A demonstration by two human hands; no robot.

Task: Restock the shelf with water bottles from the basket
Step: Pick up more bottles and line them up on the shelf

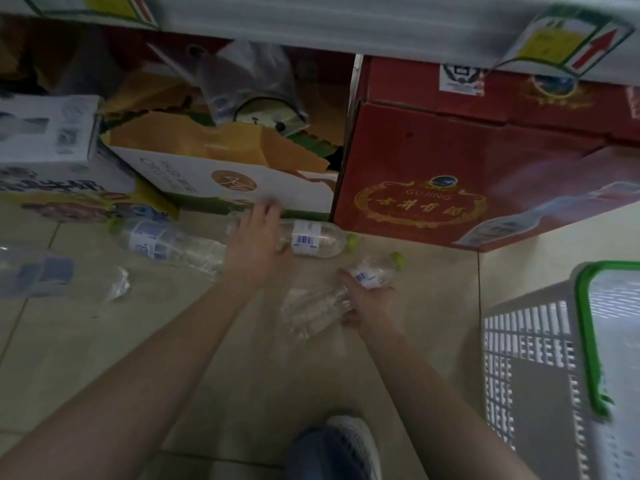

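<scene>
Clear water bottles with green caps lie on the tiled floor below the shelf (pixel 311 15). My left hand (pixel 256 244) rests on one lying bottle (pixel 311 239), fingers spread over its body. My right hand (pixel 367 303) grips another bottle (pixel 346 292) around its middle, cap pointing up-right. A third bottle (pixel 162 242) lies to the left, and a blurred one (pixel 38 271) shows at the far left edge. The grey basket with a green rim (pixel 585 327) stands at the right; its inside is too blurred to read.
Under the shelf stand a red carton (pixel 450 188), an open white and yellow carton (pixel 225 171) and a white box (pixel 48 133). A blurred bottle (pixel 554 209) lies against the red carton. My shoe (pixel 346 448) is at the bottom centre.
</scene>
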